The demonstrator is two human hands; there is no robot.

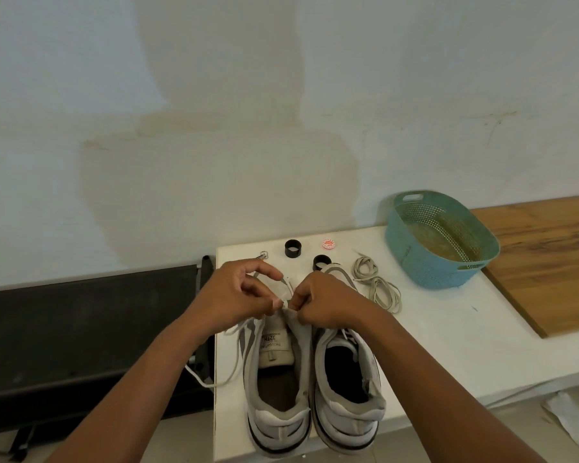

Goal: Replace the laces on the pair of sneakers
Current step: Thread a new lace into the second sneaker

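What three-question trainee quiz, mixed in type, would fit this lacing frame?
1. True or false: both hands work at the left sneaker.
2. Where does the loose pile of laces lie? A) inside the teal basket B) on the white table between the right sneaker and the basket C) on the floor
3. How many black rings stand beyond the sneakers?

Key: 1 true: left hand and right hand pinch a lace there. 2 B. 3 two.

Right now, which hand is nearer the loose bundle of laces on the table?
Right. The right hand is over the shoes, just left of the bundle of laces; the left hand is farther left.
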